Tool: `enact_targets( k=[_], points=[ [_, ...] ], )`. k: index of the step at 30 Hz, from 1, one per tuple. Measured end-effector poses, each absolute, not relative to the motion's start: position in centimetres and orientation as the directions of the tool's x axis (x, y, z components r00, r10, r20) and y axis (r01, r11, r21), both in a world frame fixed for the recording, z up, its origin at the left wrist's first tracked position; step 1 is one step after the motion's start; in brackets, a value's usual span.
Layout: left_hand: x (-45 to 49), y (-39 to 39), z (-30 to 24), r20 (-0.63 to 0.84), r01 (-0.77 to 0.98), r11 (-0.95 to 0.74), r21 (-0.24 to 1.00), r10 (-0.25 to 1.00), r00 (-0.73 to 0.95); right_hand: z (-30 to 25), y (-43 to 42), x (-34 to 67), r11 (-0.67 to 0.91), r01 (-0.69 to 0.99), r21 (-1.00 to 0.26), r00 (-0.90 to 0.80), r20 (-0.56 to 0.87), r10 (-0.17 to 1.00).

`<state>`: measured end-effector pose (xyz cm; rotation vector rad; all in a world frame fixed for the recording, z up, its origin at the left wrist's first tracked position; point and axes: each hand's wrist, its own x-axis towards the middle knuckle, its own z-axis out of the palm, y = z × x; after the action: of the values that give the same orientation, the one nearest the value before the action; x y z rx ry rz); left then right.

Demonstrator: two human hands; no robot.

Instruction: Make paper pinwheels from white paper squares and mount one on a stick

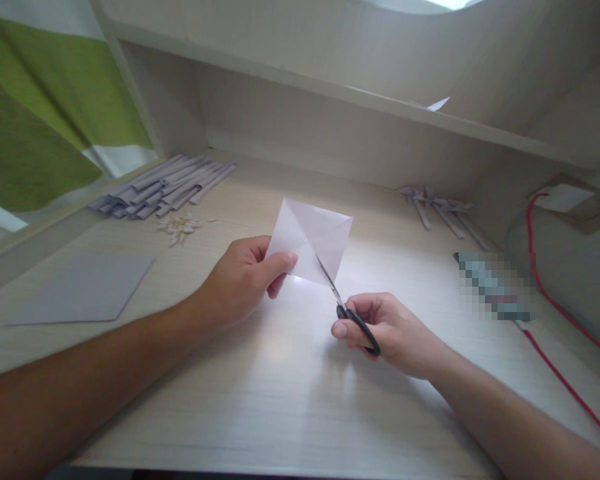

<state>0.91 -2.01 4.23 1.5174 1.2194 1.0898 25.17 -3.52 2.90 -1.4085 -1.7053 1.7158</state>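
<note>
My left hand (253, 270) pinches a square sheet of white paper (310, 233) by its lower left side, thumb on top. Diagonal creases cross the sheet, which is held up above the desk. In my right hand (380, 330) is a pair of scissors (347, 313) with black handles, fingers through the loops. Its blades run over the paper's lower right part, pointing toward the middle of the sheet. How far the paper is cut cannot be made out.
Rolled paper tubes (170, 187) lie piled at the back left, with small pale pieces (179, 227) before them. A paper stack (80, 287) lies left. Paper pinwheels (437, 203) on sticks lie back right. A blurred-out device (493, 287) with a red cable (570, 383) lies right.
</note>
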Motion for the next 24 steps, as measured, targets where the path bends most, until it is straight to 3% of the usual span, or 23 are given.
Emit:
enact_targets(
  k=[24],
  points=[
    [0.95, -1.90, 4.03, 0.098, 0.212, -0.132, 0.968, 0.981, 0.166, 2.52, -3.39, 25.15, -0.223, 0.354, -0.908, -0.451, -0.374, 0.810]
  ],
)
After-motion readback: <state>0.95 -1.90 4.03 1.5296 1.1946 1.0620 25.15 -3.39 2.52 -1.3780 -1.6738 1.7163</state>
